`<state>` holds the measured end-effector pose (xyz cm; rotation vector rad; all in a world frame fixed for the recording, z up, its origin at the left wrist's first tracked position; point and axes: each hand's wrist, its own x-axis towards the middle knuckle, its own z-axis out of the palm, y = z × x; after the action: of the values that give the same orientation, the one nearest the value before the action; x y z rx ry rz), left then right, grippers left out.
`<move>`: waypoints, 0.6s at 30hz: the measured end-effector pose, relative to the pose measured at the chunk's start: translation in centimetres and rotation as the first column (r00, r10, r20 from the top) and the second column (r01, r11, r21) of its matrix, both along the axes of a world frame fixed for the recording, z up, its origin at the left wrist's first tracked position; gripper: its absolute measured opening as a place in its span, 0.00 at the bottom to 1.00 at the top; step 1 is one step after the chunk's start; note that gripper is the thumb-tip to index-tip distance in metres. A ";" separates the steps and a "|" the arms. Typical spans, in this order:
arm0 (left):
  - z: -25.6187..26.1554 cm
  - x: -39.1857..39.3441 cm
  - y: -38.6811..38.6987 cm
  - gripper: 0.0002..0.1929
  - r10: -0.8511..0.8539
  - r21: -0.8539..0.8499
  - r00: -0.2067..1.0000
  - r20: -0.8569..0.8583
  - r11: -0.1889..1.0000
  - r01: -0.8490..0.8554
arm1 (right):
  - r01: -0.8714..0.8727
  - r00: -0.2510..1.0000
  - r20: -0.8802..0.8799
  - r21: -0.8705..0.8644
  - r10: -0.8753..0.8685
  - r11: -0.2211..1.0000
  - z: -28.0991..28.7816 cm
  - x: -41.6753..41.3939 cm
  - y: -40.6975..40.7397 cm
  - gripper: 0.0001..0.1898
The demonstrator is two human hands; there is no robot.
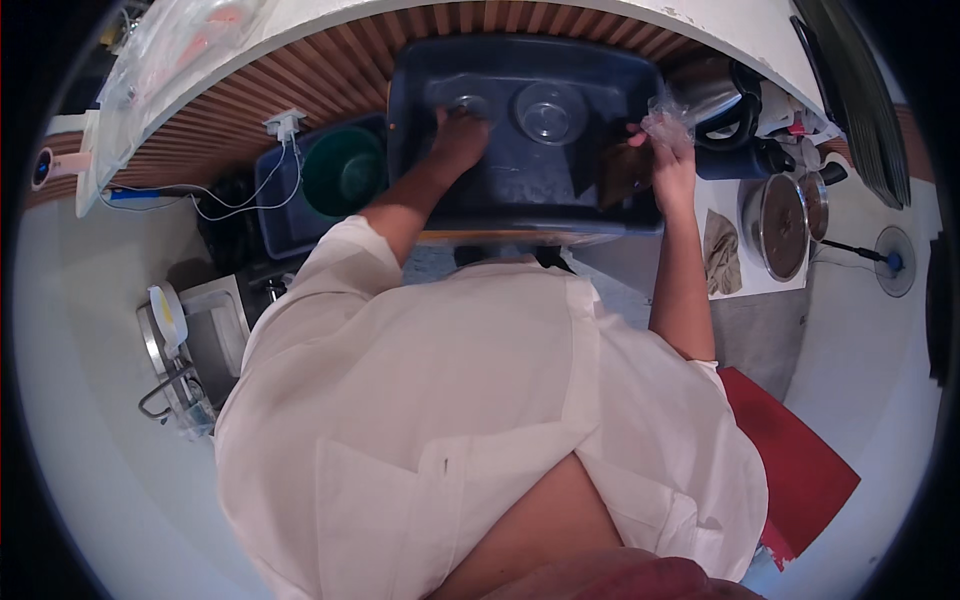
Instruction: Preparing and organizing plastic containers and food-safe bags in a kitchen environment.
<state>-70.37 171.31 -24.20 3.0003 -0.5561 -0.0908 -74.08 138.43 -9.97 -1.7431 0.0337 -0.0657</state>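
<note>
A dark blue plastic tub (517,199) lies before me, with two clear bowls in it. At the left one (470,101), my left hand (461,139) has its fingers at the near rim; whether they grip it is hidden. The other clear bowl (551,114) stands apart to its right, touched by neither hand. Over the tub's right wall, my right hand (671,161) holds a crumpled clear plastic bag (667,124). Just left of that hand is a dark brown thing (626,172), too dim to name, and I cannot tell whether the hand touches it.
On the left are a green basin (345,172), white cables (240,206) from a wall socket (285,124) and a sink (214,330). Rightward are an electric kettle (709,94), a dark blue bottle (739,157), a steel bowl of brown contents (780,225) and a cloth (721,255). A white ledge (570,9) overhangs the back.
</note>
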 end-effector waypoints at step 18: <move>4.9 -5.1 -4.8 0.40 -0.516 -0.398 0.585 -0.626 -0.433 -0.809 | -0.325 0.885 -0.073 0.610 0.460 0.722 -0.8 4.2 6.8 0.11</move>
<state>-75.49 166.53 -19.33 0.6834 0.2843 -0.5141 -69.89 145.23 -10.81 -1.0919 -0.1476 0.4232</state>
